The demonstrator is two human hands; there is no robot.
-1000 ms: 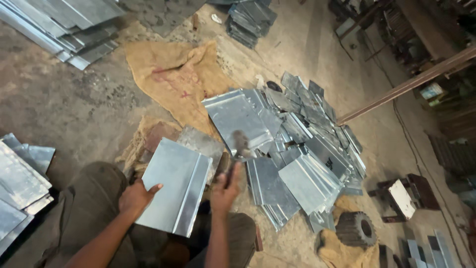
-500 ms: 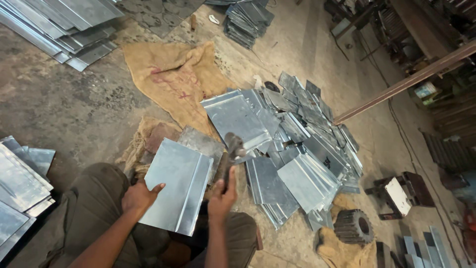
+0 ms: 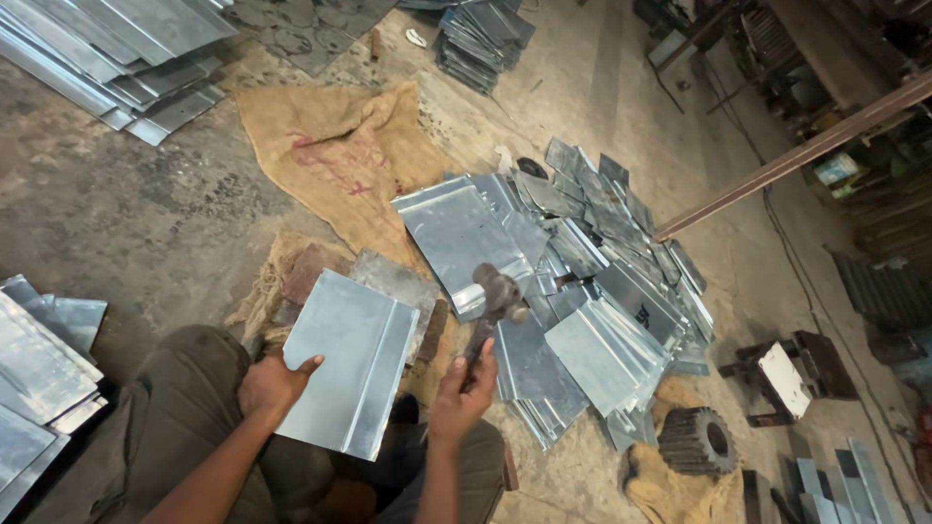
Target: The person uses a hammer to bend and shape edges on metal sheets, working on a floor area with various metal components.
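My left hand (image 3: pixel 275 385) grips the near left edge of a folded grey metal sheet (image 3: pixel 351 361) that lies flat over a block in front of my knees. My right hand (image 3: pixel 460 394) is closed around the handle of a hammer (image 3: pixel 493 304). The hammer's dark head is raised just right of the sheet, above a spread of similar sheets. A rusty plate (image 3: pixel 396 281) and a brick (image 3: pixel 306 272) lie under and behind the sheet I hold.
A pile of bent metal sheets (image 3: pixel 592 291) fans out to the right. Burlap sacking (image 3: pixel 340 155) lies ahead. More sheet stacks sit at far left (image 3: pixel 39 369), top left (image 3: pixel 116 58) and top centre (image 3: pixel 481 39). A gear wheel (image 3: pixel 696 442) and a long rod (image 3: pixel 796 155) are on the right.
The hammer head has risen a little and my right hand has moved slightly right. My left hand keeps holding the sheet in the same place.
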